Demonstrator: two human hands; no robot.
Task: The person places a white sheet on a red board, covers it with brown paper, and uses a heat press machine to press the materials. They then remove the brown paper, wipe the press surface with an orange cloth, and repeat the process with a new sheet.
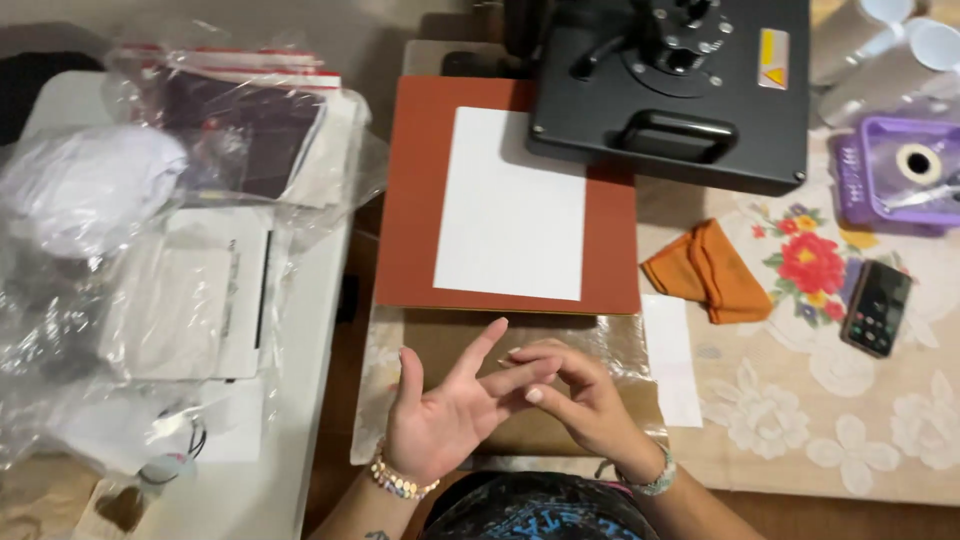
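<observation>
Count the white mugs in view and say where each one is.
2. Both lie at the top right corner beyond the heat press: one mug left, another mug beside it. More may be hidden off-frame.

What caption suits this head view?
Left hand and right hand touch fingers before white sheet on heat press.

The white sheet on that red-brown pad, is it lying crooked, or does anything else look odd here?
The white sheet lies fairly square on the red-brown pad, though the swung-aside black press head covers its top right corner. Odder is the orange cloth, crumpled loosely on the flowered tablecloth. Nothing looks spilled or damaged.
</observation>
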